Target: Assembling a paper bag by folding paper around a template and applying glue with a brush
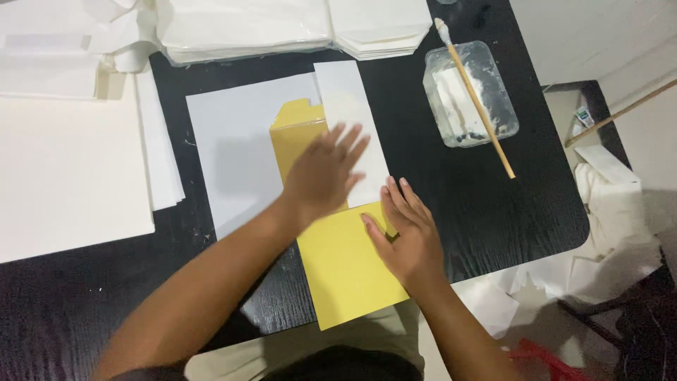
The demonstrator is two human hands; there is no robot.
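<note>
Head view looks down on a black table point(486, 212) whose far-left corner is heaped with white paper stacks point(240, 28). On it, toward the middle, a white backing sheet point(233, 148) carries a yellow card point(345, 268). The card's long axis runs from the far edge to the near edge, where its lower end overhangs the table. A white paper strip point(349, 99) lies along the card's far right side, parallel to that axis.

Left hand point(324, 173) is flat across the card and strip, fingers spread and pointing to the far right; it is blurred. Right hand point(409, 236) presses the card's right edge, fingers together, palm down, just beside the strip's near end. Neither grips anything.

Near the right edge sits a clear glue tub point(493, 120) with a wooden brush point(476, 99) across it, well apart from both hands.
</note>
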